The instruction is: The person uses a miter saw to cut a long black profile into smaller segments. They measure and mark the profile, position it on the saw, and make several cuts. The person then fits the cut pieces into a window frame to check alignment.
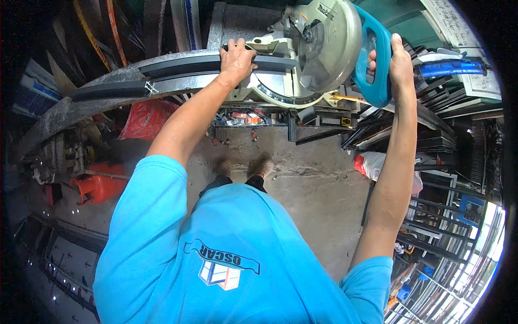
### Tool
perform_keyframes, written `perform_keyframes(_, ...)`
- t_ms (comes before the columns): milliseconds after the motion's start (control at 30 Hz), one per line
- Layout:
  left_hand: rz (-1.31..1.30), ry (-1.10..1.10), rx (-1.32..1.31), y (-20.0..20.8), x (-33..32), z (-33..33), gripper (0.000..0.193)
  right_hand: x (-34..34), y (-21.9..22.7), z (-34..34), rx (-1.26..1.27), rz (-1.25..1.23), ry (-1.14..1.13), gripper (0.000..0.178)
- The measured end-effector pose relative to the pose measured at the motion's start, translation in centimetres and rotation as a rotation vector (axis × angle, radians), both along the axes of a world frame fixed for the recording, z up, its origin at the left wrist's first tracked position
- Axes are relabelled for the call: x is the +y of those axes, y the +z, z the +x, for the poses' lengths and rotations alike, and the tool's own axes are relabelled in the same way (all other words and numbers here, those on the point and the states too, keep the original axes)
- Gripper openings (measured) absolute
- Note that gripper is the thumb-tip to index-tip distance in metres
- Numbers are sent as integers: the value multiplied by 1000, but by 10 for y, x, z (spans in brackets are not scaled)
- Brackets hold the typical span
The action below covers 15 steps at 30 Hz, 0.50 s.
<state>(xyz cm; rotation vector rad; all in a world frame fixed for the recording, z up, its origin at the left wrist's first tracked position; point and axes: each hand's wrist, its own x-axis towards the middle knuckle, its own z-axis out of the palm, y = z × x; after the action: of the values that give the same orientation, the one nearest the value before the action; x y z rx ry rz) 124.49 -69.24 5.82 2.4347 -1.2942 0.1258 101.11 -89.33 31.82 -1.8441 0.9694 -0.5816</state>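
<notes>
Dark bar (pixel 186 66) lies left-to-right, right end near the saw (pixel 330 51).
My left hand (pixel 236 62) clasps it, my right hand (pixel 400 67) the handle (pixel 381 93); silvery bench (pixel 189 83), grey floor (pixel 307 178).

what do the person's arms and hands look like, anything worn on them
Both the left hand and right hand are bare, with no gloves visible. The forearms are uncovered too, and no watch shows. The upper arms are in short, plain bright blue sleeves, matching the shirt.
</notes>
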Motion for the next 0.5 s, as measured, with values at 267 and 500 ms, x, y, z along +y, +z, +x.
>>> perform_keyframes(267,20,13,-25,-2,1,0,33,11,-16,-7,-35,-33,-22,67)
perform_keyframes(500,28,11,-81,0,2,-1,38,15,-20,-9,-40,-58,-38,67)
